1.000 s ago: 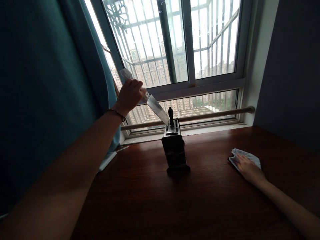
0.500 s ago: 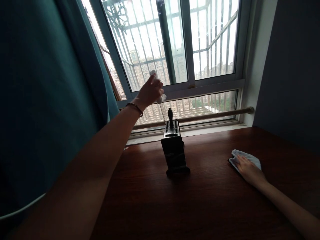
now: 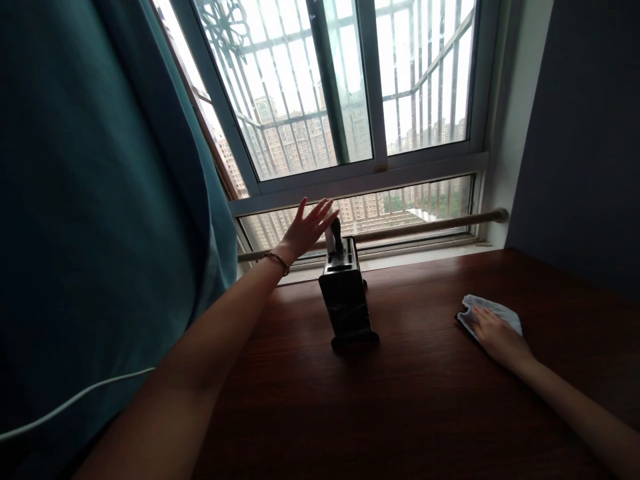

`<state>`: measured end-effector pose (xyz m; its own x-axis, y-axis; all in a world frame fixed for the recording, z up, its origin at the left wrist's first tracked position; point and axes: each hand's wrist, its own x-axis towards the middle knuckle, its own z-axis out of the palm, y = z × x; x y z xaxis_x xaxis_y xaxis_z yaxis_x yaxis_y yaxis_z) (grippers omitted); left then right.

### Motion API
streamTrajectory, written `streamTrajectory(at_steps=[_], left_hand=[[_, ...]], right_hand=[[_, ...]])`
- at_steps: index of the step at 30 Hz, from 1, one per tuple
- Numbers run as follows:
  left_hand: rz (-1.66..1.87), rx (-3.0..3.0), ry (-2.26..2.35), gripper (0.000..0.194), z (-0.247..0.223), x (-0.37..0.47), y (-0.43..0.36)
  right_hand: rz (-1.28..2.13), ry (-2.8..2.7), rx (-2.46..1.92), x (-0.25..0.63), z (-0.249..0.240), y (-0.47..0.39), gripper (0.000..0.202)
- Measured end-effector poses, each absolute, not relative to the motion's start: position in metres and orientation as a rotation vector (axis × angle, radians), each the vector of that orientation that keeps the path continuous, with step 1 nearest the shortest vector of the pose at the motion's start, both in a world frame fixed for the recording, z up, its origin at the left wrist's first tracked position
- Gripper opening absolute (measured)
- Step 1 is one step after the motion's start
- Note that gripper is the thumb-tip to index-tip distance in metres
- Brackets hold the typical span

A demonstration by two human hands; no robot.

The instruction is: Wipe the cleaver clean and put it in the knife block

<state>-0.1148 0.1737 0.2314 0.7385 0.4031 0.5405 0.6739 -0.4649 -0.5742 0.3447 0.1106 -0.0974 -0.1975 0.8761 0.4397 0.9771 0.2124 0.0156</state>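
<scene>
A black knife block point(image 3: 346, 308) stands upright on the brown wooden table, in the middle of the head view. Out of its top rises a dark handle point(image 3: 337, 233), with a white-handled item point(image 3: 329, 240) beside it on the left. My left hand point(image 3: 311, 225) is open over the white handle, fingers spread, its fingertips close to the dark one. Further right, my right hand point(image 3: 497, 337) lies flat on a pale folded cloth point(image 3: 507, 316), with a dark edge showing beneath the cloth.
Behind the table point(image 3: 425, 400) are a windowsill, a horizontal pipe point(image 3: 425, 227) and a barred window. A teal curtain point(image 3: 125, 167) hangs at the left, with a white cable point(image 3: 100, 385) in front of it.
My left hand has come down from above the block and its fingers have opened. The white item it held by the handle now sits in the block. My right hand has stayed on the cloth.
</scene>
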Motion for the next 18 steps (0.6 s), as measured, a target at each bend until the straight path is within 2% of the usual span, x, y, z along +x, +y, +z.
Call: streamTrajectory(at_steps=[3, 6, 9, 13, 16, 18], left_hand=[[-0.795, -2.055, -1.055, 0.065, 0.211, -0.117, 0.167], [-1.380, -1.969, -1.396, 0.072, 0.178, -0.119, 0.156], [-2.032, -1.920, -1.708, 0.051, 0.131, -0.114, 0.126], [-2.059, -1.968, -1.738, 0.049, 0.061, -0.089, 0.054], [-1.825, -2.212, -1.630, 0.053, 0.023, -0.065, 0.000], [-1.631, -2.445, -1.587, 0.047, 0.011, -0.051, -0.024]], right_hand=[[-0.394, -2.126, -1.765, 0.342, -0.094, 0.108, 0.061], [-0.342, -2.090, -1.788, 0.341, -0.093, 0.108, 0.060], [-0.288, -2.075, -1.775, 0.341, -0.093, 0.107, 0.060], [-0.090, -2.016, -1.717, 0.343, -0.084, 0.107, 0.063], [0.244, -1.842, -1.681, 0.338, -0.063, 0.105, 0.060], [0.557, -1.642, -1.608, 0.327, -0.040, 0.100, 0.053]])
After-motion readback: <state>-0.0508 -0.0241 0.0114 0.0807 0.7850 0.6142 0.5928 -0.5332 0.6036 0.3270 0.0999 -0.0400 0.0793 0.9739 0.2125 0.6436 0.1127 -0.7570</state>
